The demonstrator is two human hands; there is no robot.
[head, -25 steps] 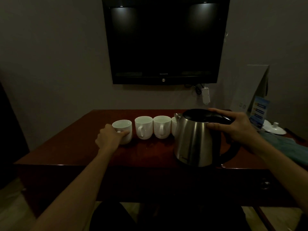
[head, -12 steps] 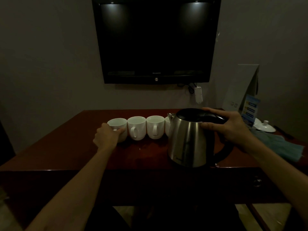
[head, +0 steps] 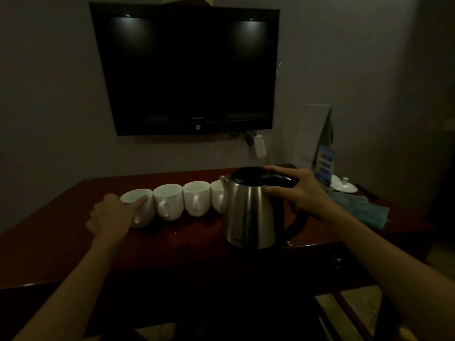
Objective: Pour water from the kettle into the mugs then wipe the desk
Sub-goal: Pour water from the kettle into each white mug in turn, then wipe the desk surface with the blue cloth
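We are curling our right hand [head: 301, 193] over the top of the kettle [head: 251, 215], fingers lying along the black handle where it meets the lid and the thumb pressing against the steel just under the rim. The kettle is standing upright near the front edge of the desk [head: 61, 237], a smooth brushed-steel body that is widening toward its base, with a glossy black domed lid, a small spout pointing toward the mugs and a black loop handle sweeping down on the right.

We are wrapping our left hand [head: 112, 215] around the leftmost mug [head: 141, 209], thumb lying across its near rim; this mug is tilting slightly toward us. Three more white mugs are sitting in a row to its right, each touching the next: the second mug [head: 168, 201], the third mug [head: 197, 199], and the fourth mug [head: 218, 196], half hidden behind the kettle. They are rounded, glazed ceramic, handles facing us.

The desk is polished reddish-brown wood, catching dim reflections. To the right of the kettle a crumpled teal cloth [head: 362, 211] is lying, soft and frayed at the edge, with a white lidded dish [head: 344, 186] just behind it. A flat black television [head: 187, 70] is hanging on the wall above.
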